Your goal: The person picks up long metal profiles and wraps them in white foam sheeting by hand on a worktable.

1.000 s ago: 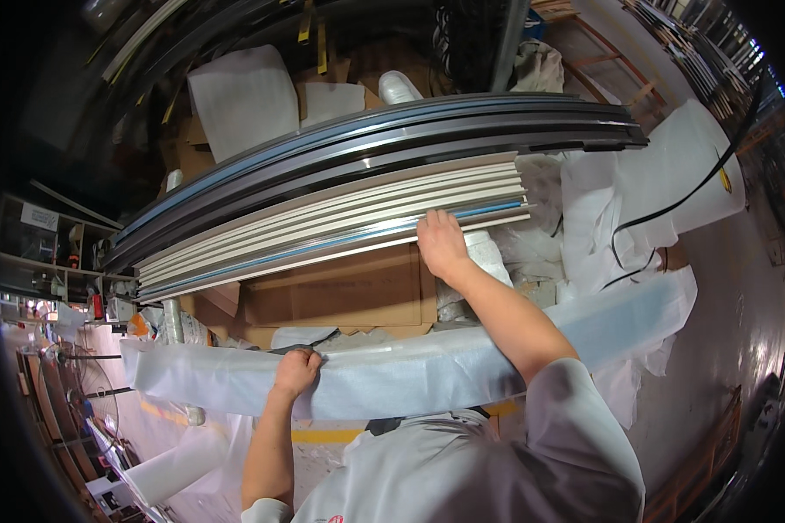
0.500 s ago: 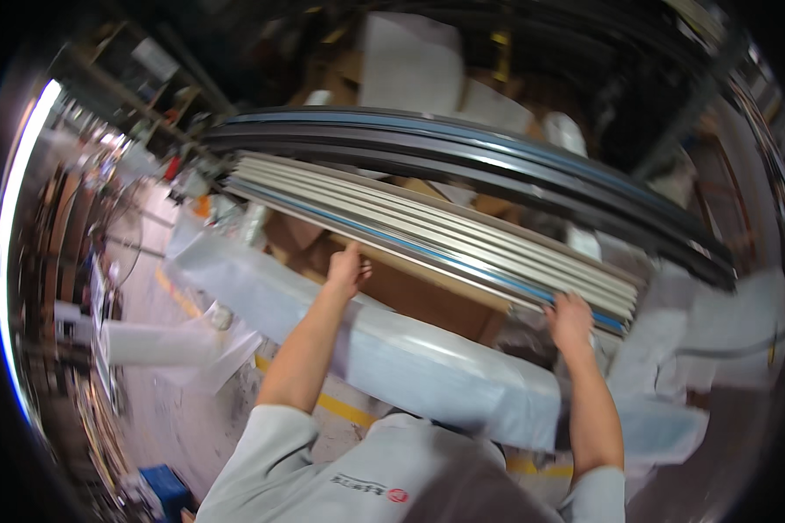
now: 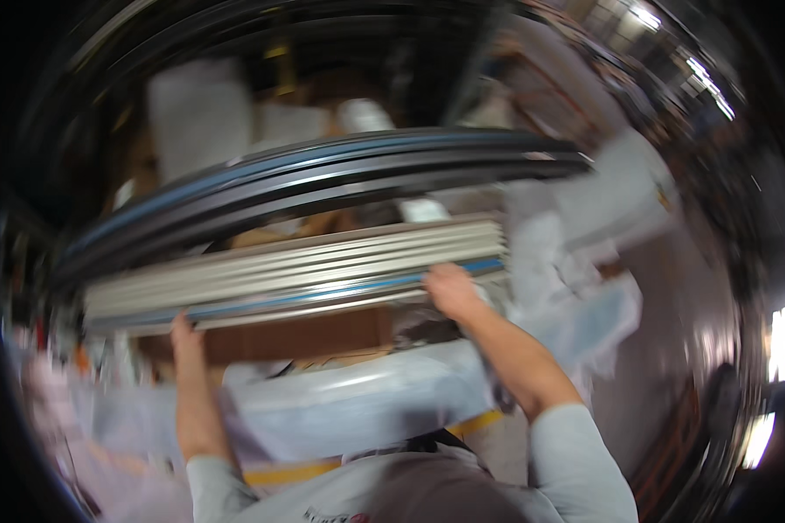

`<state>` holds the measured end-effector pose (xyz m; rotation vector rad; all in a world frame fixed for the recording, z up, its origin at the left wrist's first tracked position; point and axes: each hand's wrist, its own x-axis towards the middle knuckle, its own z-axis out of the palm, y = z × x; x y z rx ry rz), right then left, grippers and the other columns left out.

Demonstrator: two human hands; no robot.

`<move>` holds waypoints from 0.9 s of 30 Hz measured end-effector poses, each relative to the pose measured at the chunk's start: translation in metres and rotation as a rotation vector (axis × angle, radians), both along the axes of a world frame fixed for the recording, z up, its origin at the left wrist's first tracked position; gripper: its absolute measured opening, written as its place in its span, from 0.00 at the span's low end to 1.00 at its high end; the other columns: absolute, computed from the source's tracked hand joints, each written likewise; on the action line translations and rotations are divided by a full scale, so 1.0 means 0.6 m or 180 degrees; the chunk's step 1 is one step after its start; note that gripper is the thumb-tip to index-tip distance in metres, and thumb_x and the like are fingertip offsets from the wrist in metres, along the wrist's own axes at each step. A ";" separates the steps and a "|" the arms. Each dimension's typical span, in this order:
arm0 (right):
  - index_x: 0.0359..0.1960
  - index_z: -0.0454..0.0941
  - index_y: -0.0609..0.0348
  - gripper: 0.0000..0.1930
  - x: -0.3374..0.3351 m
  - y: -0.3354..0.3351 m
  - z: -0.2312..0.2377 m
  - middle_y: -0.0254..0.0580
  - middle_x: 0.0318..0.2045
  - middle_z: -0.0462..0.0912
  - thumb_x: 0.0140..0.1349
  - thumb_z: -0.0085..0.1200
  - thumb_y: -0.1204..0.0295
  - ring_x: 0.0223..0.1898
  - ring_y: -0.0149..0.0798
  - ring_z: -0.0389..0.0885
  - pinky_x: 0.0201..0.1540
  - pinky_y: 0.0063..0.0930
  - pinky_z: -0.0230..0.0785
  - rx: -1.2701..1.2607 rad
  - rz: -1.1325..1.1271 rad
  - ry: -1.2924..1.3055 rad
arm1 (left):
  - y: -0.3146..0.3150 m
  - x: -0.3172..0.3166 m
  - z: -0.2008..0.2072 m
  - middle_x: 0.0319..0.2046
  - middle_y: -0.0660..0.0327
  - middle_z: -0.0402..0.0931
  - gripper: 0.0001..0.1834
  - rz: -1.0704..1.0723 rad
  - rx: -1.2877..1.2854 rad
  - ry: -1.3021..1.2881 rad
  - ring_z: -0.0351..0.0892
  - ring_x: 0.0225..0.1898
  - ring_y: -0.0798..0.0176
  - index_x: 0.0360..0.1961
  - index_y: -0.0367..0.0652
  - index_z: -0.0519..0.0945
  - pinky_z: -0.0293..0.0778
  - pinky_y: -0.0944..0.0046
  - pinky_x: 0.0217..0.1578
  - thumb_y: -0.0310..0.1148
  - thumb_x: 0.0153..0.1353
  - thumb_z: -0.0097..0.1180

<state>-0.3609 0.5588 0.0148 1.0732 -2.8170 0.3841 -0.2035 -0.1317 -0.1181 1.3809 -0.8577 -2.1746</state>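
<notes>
A row of long, cream-coloured metal profiles (image 3: 323,268) lies side by side in front of me. Along their near side runs a profile with a blue strip (image 3: 358,286). My left hand (image 3: 185,333) is closed on the near edge of this profile, toward its left part, thumb on top. Near its right end, my right hand (image 3: 451,289) is closed over the same profile, fingers curled on the blue strip. Motion blurs both hands, and the undersides of their grips are hidden.
Beyond lie long dark profiles (image 3: 366,159) with a blue edge. A brown cardboard surface (image 3: 301,336) shows below the cream row. Between it and my body stretches a long bundle in whitish wrapping (image 3: 366,392). More pale wrapping (image 3: 619,192) hangs at the right.
My view has swung to the right, so the profiles now sit farther left and tilt the other way. Both hands stay at the near profile; the left one now meets its edge.
</notes>
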 end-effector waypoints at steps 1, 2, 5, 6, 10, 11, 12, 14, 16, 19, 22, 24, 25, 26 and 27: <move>0.30 0.79 0.56 0.04 -0.004 -0.006 -0.007 0.47 0.33 0.79 0.57 0.56 0.70 0.42 0.52 0.81 0.47 0.46 0.74 -0.0079 0.0132 0.0163 | -0.049 0.019 -0.006 0.71 0.44 0.62 0.29 0.0024 0.0447 0.0405 0.65 0.68 0.37 0.69 0.38 0.67 0.66 0.26 0.64 0.37 0.70 0.53; 0.31 0.79 0.55 0.04 0.008 -0.009 0.008 0.45 0.36 0.80 0.57 0.55 0.70 0.45 0.49 0.81 0.51 0.42 0.73 0.0188 -0.0061 0.0000 | -0.053 0.020 0.007 0.69 0.45 0.65 0.29 -0.0210 0.0630 0.0521 0.66 0.68 0.37 0.69 0.39 0.67 0.65 0.28 0.66 0.37 0.69 0.53; 0.35 0.81 0.54 0.07 0.039 0.022 0.095 0.41 0.37 0.80 0.59 0.52 0.69 0.49 0.45 0.79 0.53 0.39 0.72 0.0637 -0.0152 -0.0028 | -0.043 0.065 0.058 0.66 0.49 0.71 0.28 -0.0673 0.0235 0.0199 0.73 0.64 0.43 0.66 0.40 0.72 0.74 0.42 0.63 0.44 0.70 0.53; 0.35 0.81 0.54 0.07 0.065 0.061 0.125 0.41 0.38 0.80 0.59 0.52 0.68 0.49 0.44 0.79 0.52 0.39 0.72 0.0717 -0.0250 -0.0006 | 0.006 0.063 0.075 0.64 0.51 0.73 0.29 -0.0687 -0.0063 0.0046 0.77 0.61 0.47 0.65 0.40 0.73 0.77 0.49 0.59 0.46 0.70 0.53; 0.34 0.79 0.54 0.07 0.129 0.138 0.236 0.40 0.38 0.78 0.60 0.51 0.68 0.47 0.42 0.77 0.48 0.38 0.69 0.0559 -0.0326 0.0065 | 0.066 0.124 0.152 0.62 0.50 0.74 0.27 -0.0708 -0.0526 -0.0042 0.77 0.59 0.48 0.64 0.37 0.72 0.77 0.48 0.59 0.41 0.68 0.54; 0.34 0.79 0.53 0.06 0.145 0.167 0.255 0.40 0.37 0.77 0.60 0.51 0.68 0.46 0.42 0.76 0.47 0.38 0.69 0.0433 -0.0343 0.0179 | 0.096 0.151 0.181 0.61 0.50 0.75 0.27 -0.0709 -0.0600 -0.0074 0.78 0.59 0.48 0.64 0.37 0.72 0.77 0.47 0.58 0.40 0.67 0.54; 0.33 0.79 0.53 0.05 0.166 0.204 0.275 0.39 0.37 0.76 0.59 0.52 0.68 0.45 0.42 0.76 0.47 0.38 0.68 0.0309 -0.0354 0.0293 | 0.132 0.176 0.211 0.61 0.50 0.75 0.27 -0.0715 -0.0665 -0.0114 0.78 0.59 0.48 0.63 0.37 0.73 0.77 0.47 0.58 0.39 0.66 0.54; 0.32 0.78 0.51 0.04 0.209 0.284 0.297 0.38 0.36 0.75 0.56 0.55 0.68 0.43 0.42 0.75 0.46 0.37 0.67 0.0145 -0.0430 0.0421 | 0.218 0.211 0.257 0.60 0.50 0.76 0.26 -0.0748 -0.0773 -0.0148 0.78 0.58 0.47 0.62 0.37 0.73 0.78 0.46 0.58 0.38 0.65 0.54; 0.33 0.79 0.52 0.05 0.243 0.362 0.311 0.37 0.36 0.76 0.56 0.55 0.70 0.44 0.41 0.76 0.46 0.36 0.68 0.0247 -0.0468 0.0356 | 0.308 0.244 0.298 0.59 0.49 0.76 0.25 -0.0744 -0.0856 -0.0177 0.78 0.58 0.47 0.60 0.37 0.74 0.78 0.45 0.57 0.37 0.64 0.54; 0.33 0.81 0.52 0.05 0.290 0.492 0.324 0.37 0.36 0.76 0.55 0.55 0.71 0.45 0.41 0.77 0.47 0.36 0.69 0.0299 -0.0476 0.0289 | 0.466 0.296 0.333 0.58 0.49 0.77 0.24 -0.0723 -0.0906 -0.0254 0.78 0.57 0.47 0.59 0.36 0.75 0.78 0.43 0.56 0.35 0.62 0.54; 0.32 0.81 0.52 0.05 0.323 0.624 0.310 0.36 0.36 0.76 0.55 0.55 0.71 0.45 0.41 0.77 0.48 0.36 0.70 0.0350 -0.0539 0.0303 | 0.634 0.332 0.328 0.57 0.48 0.78 0.23 -0.0679 -0.0815 -0.0311 0.79 0.57 0.46 0.57 0.36 0.76 0.78 0.41 0.56 0.33 0.61 0.54; 0.32 0.82 0.51 0.05 0.335 0.693 0.290 0.36 0.35 0.77 0.56 0.55 0.70 0.45 0.40 0.77 0.48 0.36 0.70 0.0421 -0.0605 0.0321 | 0.723 0.355 0.315 0.56 0.48 0.79 0.22 -0.0621 -0.0711 -0.0283 0.79 0.56 0.46 0.55 0.35 0.77 0.79 0.40 0.55 0.31 0.60 0.54; 0.31 0.82 0.51 0.05 0.340 0.725 0.280 0.36 0.35 0.77 0.56 0.54 0.70 0.45 0.40 0.77 0.48 0.35 0.70 0.0450 -0.0641 0.0287 | 0.764 0.366 0.307 0.55 0.48 0.79 0.22 -0.0593 -0.0659 -0.0281 0.79 0.56 0.46 0.55 0.35 0.77 0.79 0.40 0.55 0.31 0.59 0.54; 0.31 0.82 0.51 0.05 0.343 0.752 0.272 0.36 0.35 0.77 0.56 0.54 0.69 0.45 0.40 0.77 0.48 0.35 0.70 0.0480 -0.0662 0.0258 | 0.798 0.377 0.299 0.55 0.48 0.79 0.22 -0.0549 -0.0610 -0.0260 0.79 0.56 0.45 0.54 0.35 0.77 0.79 0.39 0.55 0.30 0.59 0.54; 0.31 0.82 0.51 0.05 0.345 0.776 0.263 0.36 0.35 0.77 0.56 0.54 0.69 0.45 0.39 0.77 0.48 0.35 0.70 0.0510 -0.0684 0.0228 | 0.829 0.385 0.289 0.54 0.48 0.80 0.21 -0.0512 -0.0601 -0.0242 0.79 0.56 0.45 0.54 0.35 0.77 0.79 0.38 0.55 0.29 0.58 0.54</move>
